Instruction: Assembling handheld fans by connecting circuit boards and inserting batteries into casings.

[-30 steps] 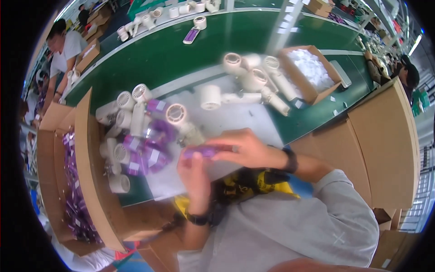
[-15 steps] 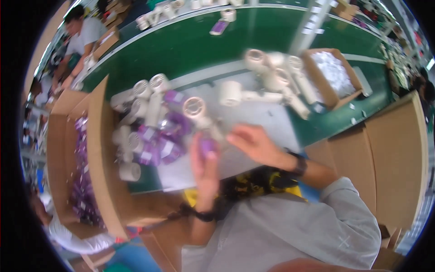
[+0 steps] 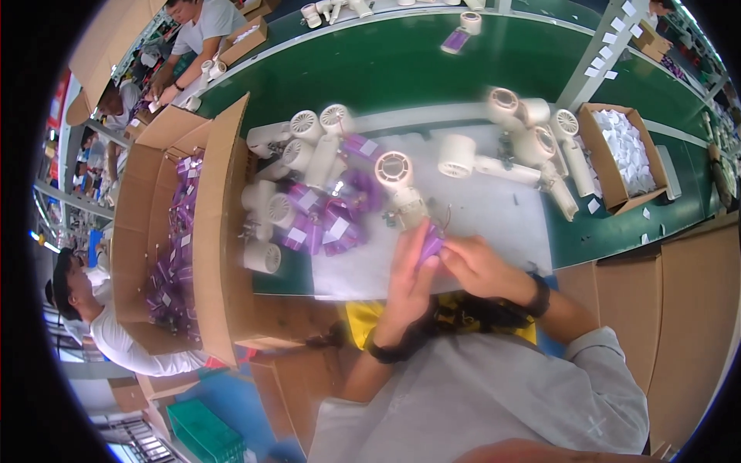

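Between both hands is a purple battery pack (image 3: 431, 245) with thin wires at its upper end. My left hand (image 3: 409, 272) is closed around its left side. My right hand (image 3: 480, 266) pinches its right side with the fingertips. Just beyond them lies a white handheld fan body (image 3: 394, 171) with a round grille, its lower end close to my left fingertips. To the left are several more purple battery packs (image 3: 340, 227) with white labels, heaped beside white fan bodies (image 3: 320, 160).
A cardboard box of purple packs (image 3: 222, 224) stands at left. At right, more white fan parts (image 3: 534, 145) lie near a small box of white pieces (image 3: 658, 166). A large open carton (image 3: 625, 285) is at lower right. Co-workers sit at upper left and far left.
My right hand has come in to meet the left and now grips the purple battery pack too. The whole view has shifted, so the table appears farther right.
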`<state>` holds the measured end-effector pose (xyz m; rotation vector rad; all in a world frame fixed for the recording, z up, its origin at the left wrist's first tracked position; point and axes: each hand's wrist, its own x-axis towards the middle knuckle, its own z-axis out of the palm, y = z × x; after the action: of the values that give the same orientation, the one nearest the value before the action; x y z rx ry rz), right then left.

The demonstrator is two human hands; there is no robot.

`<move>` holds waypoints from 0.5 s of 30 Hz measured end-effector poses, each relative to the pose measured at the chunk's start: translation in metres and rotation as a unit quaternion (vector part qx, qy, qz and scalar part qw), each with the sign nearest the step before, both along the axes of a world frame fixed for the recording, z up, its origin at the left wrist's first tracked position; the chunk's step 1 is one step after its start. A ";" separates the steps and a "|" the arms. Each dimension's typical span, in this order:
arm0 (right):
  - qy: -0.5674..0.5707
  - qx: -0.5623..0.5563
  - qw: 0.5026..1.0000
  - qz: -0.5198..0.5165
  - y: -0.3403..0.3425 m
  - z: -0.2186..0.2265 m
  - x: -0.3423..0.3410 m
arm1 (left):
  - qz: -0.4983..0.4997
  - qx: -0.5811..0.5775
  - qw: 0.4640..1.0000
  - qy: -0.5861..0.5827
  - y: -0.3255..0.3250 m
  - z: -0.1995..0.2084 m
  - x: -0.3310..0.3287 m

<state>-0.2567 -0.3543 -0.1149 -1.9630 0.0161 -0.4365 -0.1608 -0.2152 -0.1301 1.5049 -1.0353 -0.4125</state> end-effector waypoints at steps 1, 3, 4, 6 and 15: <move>0.000 0.009 1.000 0.005 -0.001 0.001 -0.001 | -0.009 -0.007 1.000 0.029 -0.001 0.001 -0.002; -0.002 0.021 1.000 0.014 -0.003 0.001 -0.002 | -0.025 -0.023 0.996 0.087 -0.002 0.002 -0.006; 0.005 0.041 0.999 0.018 -0.004 0.001 -0.002 | -0.021 -0.021 0.996 0.085 -0.003 0.003 -0.007; 0.022 0.081 0.996 0.028 -0.005 0.001 -0.003 | -0.019 -0.023 0.996 0.079 -0.003 0.005 -0.008; 0.031 0.097 0.995 0.014 -0.004 0.006 -0.003 | -0.002 -0.030 0.995 0.095 -0.007 0.007 -0.011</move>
<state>-0.2601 -0.3586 -0.1087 -1.7818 0.0678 -0.3417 -0.1715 -0.2224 -0.1234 1.3808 -0.8935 -0.5124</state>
